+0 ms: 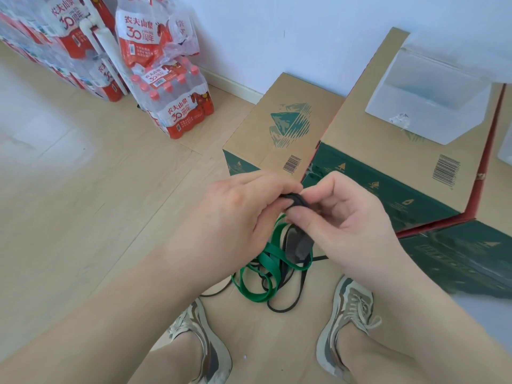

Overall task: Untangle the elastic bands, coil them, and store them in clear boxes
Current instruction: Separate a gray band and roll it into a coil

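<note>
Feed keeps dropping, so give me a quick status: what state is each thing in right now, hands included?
left hand, pinches the coil of the black band.
right hand, pinches the same coil.
black band, partly coiled between the hands, rest hanging toward the floor.
green band, on the floor, tangled with black band.
clear box, open, upright on the carton, no band visible inside.
carton, closed.

Bright, even daylight, soft shadows only. Wide-angle bowing at the edges. Pale wooden plank floor (41, 128) at left was washed-out and hazy.
</note>
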